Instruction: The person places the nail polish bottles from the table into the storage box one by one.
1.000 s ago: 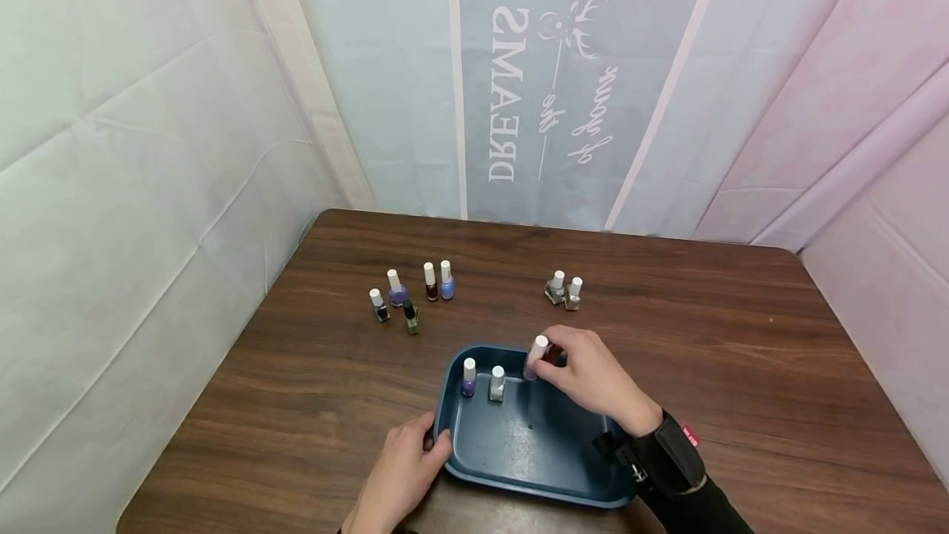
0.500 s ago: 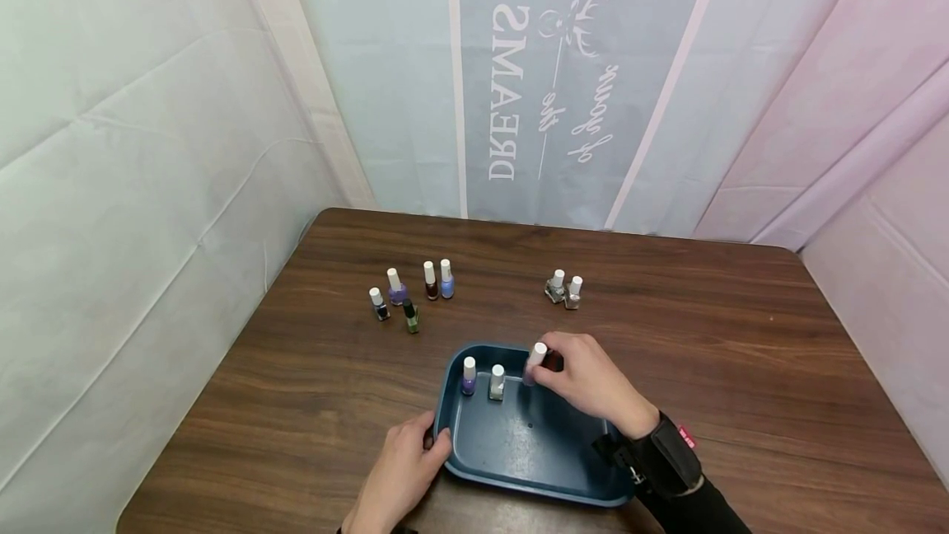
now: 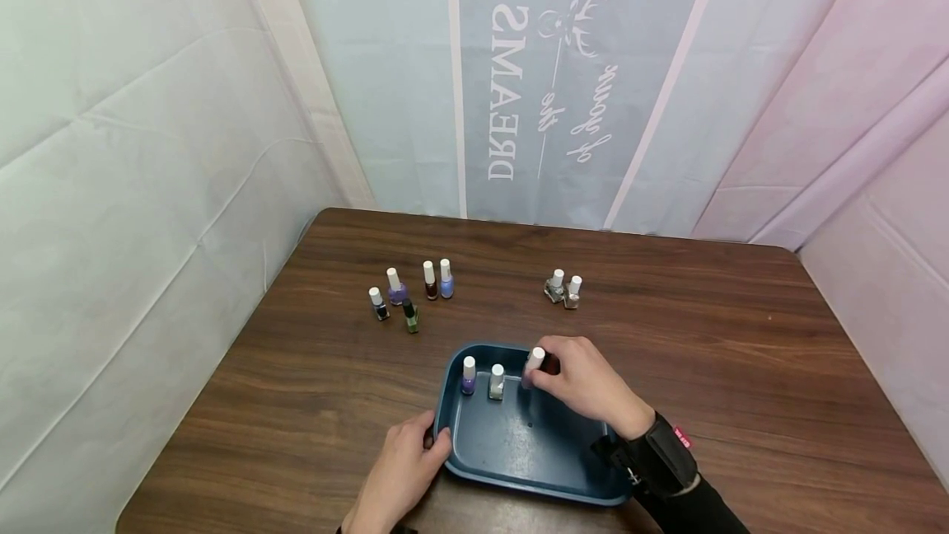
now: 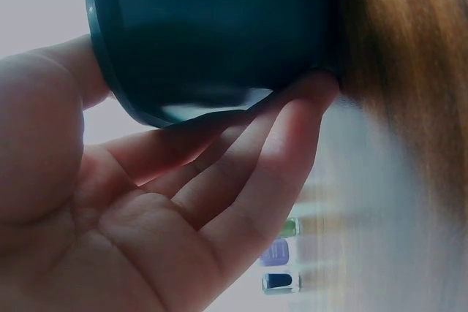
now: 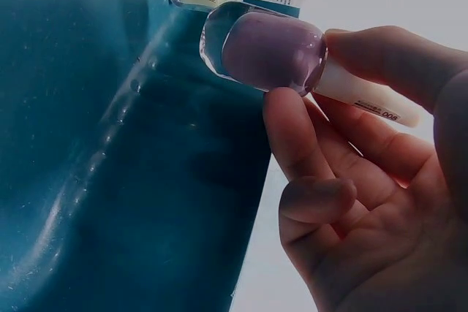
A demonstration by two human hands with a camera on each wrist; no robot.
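My right hand (image 3: pixel 586 377) pinches a mauve nail polish bottle (image 5: pixel 274 52) between thumb and fingers, over the far side of a dark blue tray (image 3: pixel 519 452). Its white cap (image 3: pixel 536 357) points up, leaning slightly right in the head view. Two more bottles stand inside the tray to its left: a purple nail polish (image 3: pixel 469 376) and a clear, pale one (image 3: pixel 497 383), both white-capped. At the near left corner, my left hand (image 3: pixel 404 468) grips the tray, thumb at the rim and fingers (image 4: pixel 285 133) against the outer wall.
Beyond the tray on the left stand several bottles: dark blue (image 3: pixel 379 304), purple (image 3: pixel 397 291), dark brown (image 3: pixel 431 283), light blue (image 3: pixel 446 280) and green with a black cap (image 3: pixel 411 317). Farther right are two silvery bottles (image 3: pixel 554 288), side by side. Cloth curtains (image 3: pixel 415 105) hang behind the wooden table (image 3: pixel 741 336).
My right hand has moved slightly down and left in the head view, carrying the mauve bottle with it. The left hand and the tray have stayed put.
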